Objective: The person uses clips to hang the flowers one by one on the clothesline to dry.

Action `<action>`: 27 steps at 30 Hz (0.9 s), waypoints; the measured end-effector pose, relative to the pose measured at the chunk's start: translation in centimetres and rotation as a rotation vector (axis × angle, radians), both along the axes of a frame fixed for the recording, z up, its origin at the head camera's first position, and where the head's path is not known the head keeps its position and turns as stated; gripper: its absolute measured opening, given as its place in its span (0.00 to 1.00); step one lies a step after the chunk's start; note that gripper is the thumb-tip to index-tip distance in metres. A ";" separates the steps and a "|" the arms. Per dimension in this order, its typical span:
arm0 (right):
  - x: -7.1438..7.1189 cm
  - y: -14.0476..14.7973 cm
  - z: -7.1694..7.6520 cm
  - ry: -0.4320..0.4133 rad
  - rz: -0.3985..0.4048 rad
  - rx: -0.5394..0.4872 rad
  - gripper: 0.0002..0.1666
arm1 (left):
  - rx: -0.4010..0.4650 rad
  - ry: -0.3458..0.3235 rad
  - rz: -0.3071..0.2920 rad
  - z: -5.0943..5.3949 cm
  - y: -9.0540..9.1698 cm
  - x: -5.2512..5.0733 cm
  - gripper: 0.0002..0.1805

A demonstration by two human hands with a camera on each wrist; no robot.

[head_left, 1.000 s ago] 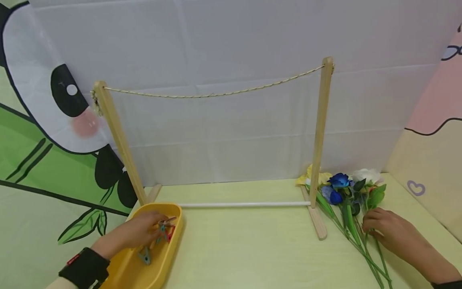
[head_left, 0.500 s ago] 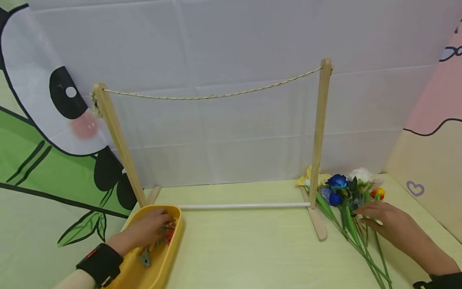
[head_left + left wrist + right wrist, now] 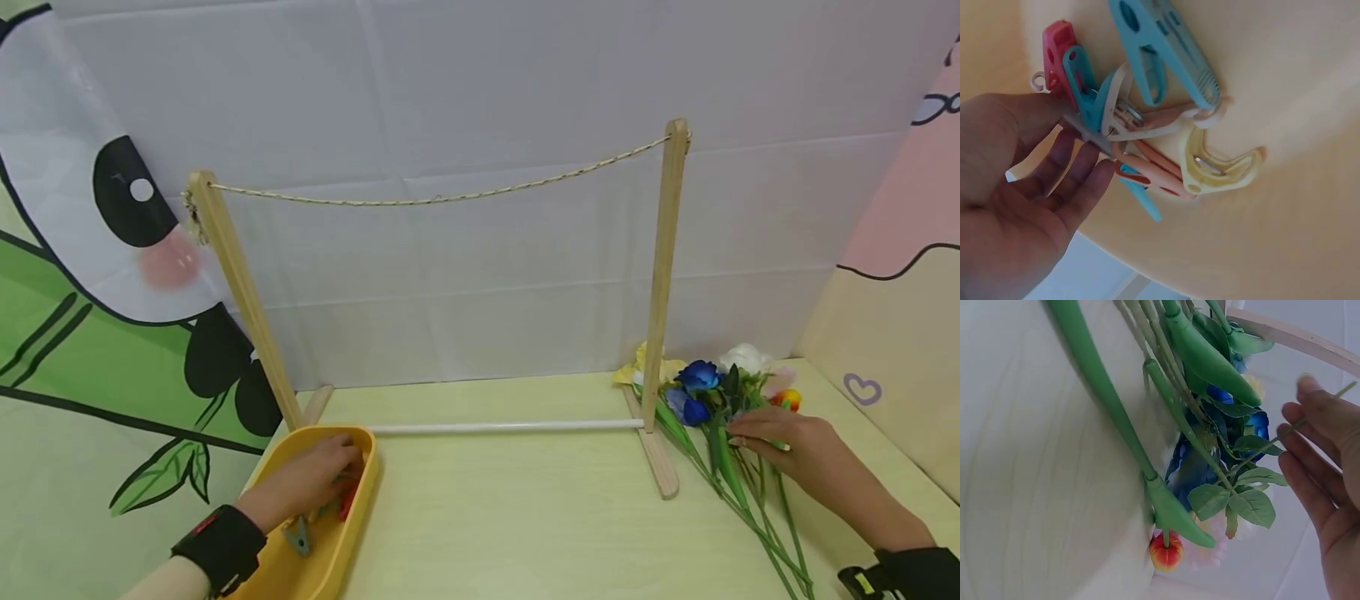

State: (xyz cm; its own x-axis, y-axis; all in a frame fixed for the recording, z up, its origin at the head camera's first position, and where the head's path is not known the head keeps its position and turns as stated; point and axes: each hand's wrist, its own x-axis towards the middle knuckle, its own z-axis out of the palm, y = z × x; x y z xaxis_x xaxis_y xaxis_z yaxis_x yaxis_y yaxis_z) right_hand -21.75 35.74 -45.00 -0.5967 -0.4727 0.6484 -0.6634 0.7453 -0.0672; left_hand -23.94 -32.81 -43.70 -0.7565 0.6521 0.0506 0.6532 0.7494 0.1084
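Observation:
My left hand [image 3: 318,471] reaches into the yellow tray [image 3: 360,517]. Between thumb and fingertips it pinches a greyish-lilac clothespin [image 3: 1089,134], which is partly hidden by the hand. Around it lie other clothespins: a red one [image 3: 1057,53], a large blue one [image 3: 1175,56], a pink-white one [image 3: 1141,125] and a yellow one [image 3: 1219,169]. On the right side, my right hand [image 3: 795,437] is over the pile of artificial flowers. Its thumb and fingers pinch a thin green flower stem [image 3: 1260,451]; which bloom belongs to it cannot be told.
A wooden frame stands across the table, its left post [image 3: 243,292] and right post [image 3: 663,275] joined by a sagging rope [image 3: 442,198] and a low white rod [image 3: 510,427]. Blue blooms [image 3: 697,375], a white bloom [image 3: 744,358] and a red-yellow tulip [image 3: 786,400] lie at right.
My right hand has shifted left and up over the flowers, uncovering the red-yellow tulip. The left hand has moved slightly deeper among the clothespins.

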 end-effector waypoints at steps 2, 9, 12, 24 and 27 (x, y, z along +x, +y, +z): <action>0.1 -0.2 0.3 0.032 0.004 -0.035 0.21 | 0.003 0.021 0.010 -0.1 -0.1 0.1 0.12; 0.7 -1.5 2.5 0.155 -0.012 -0.119 0.32 | -0.003 0.045 0.034 -0.3 0.0 0.1 0.13; 0.5 -2.2 3.6 0.200 -0.010 -0.173 0.30 | 0.026 0.040 0.009 -0.2 0.0 0.1 0.13; -1.1 -4.9 7.0 0.142 0.058 -0.566 0.16 | 0.148 0.000 -0.014 -0.2 0.1 0.1 0.14; -1.1 -5.7 8.1 0.101 0.112 -0.713 0.14 | 0.147 -0.009 -0.002 -0.2 0.0 0.1 0.12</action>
